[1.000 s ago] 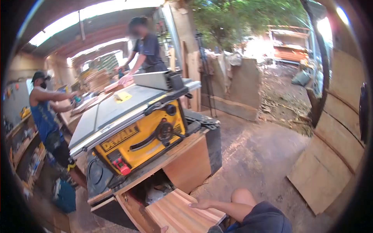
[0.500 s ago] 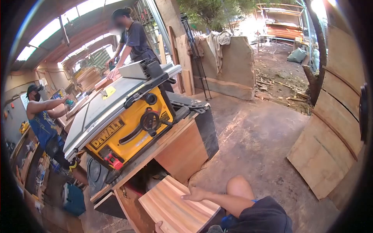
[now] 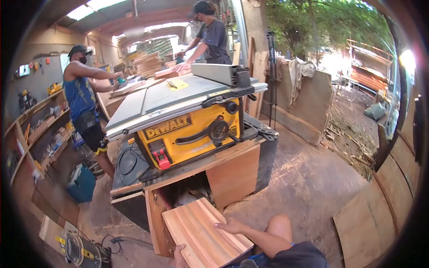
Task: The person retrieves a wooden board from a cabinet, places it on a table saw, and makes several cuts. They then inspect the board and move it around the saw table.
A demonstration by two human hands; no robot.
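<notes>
A striped laminated wooden board [image 3: 203, 232] lies tilted across my lap, low in the head view. My left hand [image 3: 179, 257] grips its lower left edge, with most of the fingers hidden at or under it. On the opposite edge is my right hand [image 3: 230, 225], its thumb side over the top face and the other fingers out of sight. Just beyond the board stands a wooden cabinet [image 3: 234, 172] with an open compartment. A yellow DeWalt table saw [image 3: 187, 138] sits on top of it.
At left, a person [image 3: 82, 89] works with a green power tool [image 3: 121, 80]; another person [image 3: 216, 38] leans over wood behind the saw. A vacuum [image 3: 80, 250] with a hose is at lower left, a teal box [image 3: 82, 183] beyond it. Plywood panels [image 3: 371, 219] lean at right.
My view has turned left and levelled, bringing the vacuum into sight. Both hands stay on the board, which has barely shifted. The person behind the saw has turned their head.
</notes>
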